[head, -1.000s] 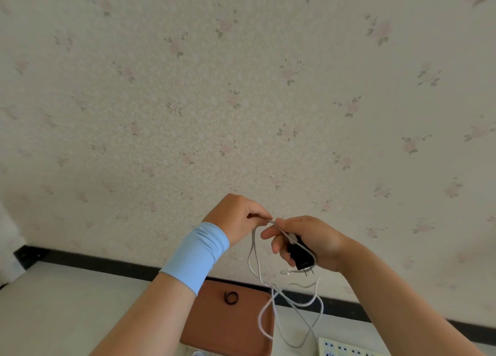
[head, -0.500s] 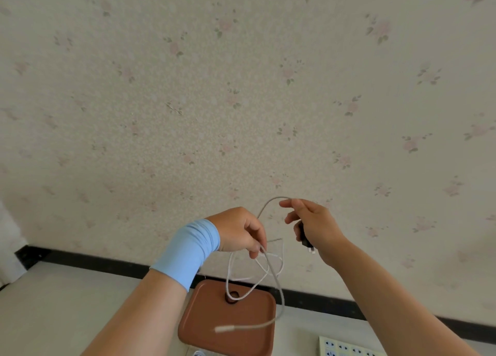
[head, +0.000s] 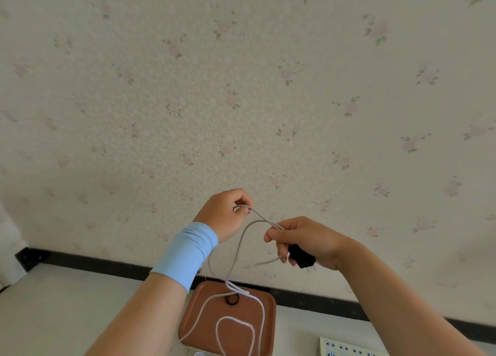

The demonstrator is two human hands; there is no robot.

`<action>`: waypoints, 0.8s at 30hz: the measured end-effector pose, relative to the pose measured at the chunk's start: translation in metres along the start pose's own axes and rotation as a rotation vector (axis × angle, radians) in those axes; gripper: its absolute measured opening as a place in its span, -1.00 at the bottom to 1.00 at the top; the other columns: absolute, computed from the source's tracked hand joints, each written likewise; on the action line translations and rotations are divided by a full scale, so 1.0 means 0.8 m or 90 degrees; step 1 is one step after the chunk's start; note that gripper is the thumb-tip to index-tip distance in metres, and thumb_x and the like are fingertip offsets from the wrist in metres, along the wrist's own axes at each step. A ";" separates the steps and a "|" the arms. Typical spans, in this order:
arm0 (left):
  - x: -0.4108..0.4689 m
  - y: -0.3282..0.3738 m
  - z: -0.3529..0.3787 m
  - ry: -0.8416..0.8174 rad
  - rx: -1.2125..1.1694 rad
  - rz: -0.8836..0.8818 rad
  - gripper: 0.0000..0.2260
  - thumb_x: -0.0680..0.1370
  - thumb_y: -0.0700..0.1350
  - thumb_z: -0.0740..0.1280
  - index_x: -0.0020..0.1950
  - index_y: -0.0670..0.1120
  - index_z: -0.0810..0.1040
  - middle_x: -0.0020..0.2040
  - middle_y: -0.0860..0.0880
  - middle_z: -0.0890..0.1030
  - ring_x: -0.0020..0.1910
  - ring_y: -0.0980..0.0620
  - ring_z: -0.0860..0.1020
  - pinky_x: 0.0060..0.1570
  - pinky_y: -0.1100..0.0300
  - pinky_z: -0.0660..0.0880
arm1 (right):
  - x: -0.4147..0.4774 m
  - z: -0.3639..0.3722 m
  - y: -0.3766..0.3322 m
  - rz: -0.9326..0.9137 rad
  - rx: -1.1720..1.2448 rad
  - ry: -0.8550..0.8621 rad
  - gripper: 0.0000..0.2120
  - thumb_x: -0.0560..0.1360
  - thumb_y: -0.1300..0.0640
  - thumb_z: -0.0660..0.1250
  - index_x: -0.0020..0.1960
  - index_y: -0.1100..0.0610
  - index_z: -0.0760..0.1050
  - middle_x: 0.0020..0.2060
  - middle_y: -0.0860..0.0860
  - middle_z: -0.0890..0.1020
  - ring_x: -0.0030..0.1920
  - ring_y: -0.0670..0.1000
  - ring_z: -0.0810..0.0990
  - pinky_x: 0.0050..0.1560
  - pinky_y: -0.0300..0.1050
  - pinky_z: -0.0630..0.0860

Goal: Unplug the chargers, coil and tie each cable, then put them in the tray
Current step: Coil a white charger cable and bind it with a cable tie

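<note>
- Two hands work one step: coiling the cable [head: 264, 218], untied as yet.
- Left hand [head: 226, 213] pinches a thin grey strand; right hand [head: 303, 241] grips strands plus the black boxy charger [head: 300, 256].
- Slack loops hang at 6 o'clock over the brown rounded tray [head: 269, 329].
- Next: gather slack into even loops.

Floral wallpaper [head: 241, 87], black baseboard [head: 107, 263]
</note>
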State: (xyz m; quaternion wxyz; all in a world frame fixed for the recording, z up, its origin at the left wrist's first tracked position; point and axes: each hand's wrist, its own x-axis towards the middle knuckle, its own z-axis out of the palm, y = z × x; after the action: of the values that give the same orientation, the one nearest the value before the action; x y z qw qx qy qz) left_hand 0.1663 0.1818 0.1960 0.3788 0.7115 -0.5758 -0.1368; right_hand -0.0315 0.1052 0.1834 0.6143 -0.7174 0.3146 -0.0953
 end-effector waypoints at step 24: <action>-0.002 0.007 -0.006 -0.079 -0.363 -0.042 -0.80 0.63 -0.13 0.29 0.01 -0.15 0.70 -0.30 0.01 0.63 -0.24 0.06 0.59 -0.06 0.18 0.61 | -0.007 -0.014 -0.001 0.012 0.145 -0.223 -0.70 0.63 -0.07 0.26 -0.18 0.09 0.48 -0.47 0.00 0.34 -0.42 0.01 0.48 0.06 0.14 0.60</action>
State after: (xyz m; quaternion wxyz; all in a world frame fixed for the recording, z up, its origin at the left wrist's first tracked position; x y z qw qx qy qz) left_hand 0.1645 0.1847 0.2027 0.5232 0.5847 -0.5127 -0.3486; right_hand -0.0414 0.0996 0.1882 0.7376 -0.6459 0.1971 0.0016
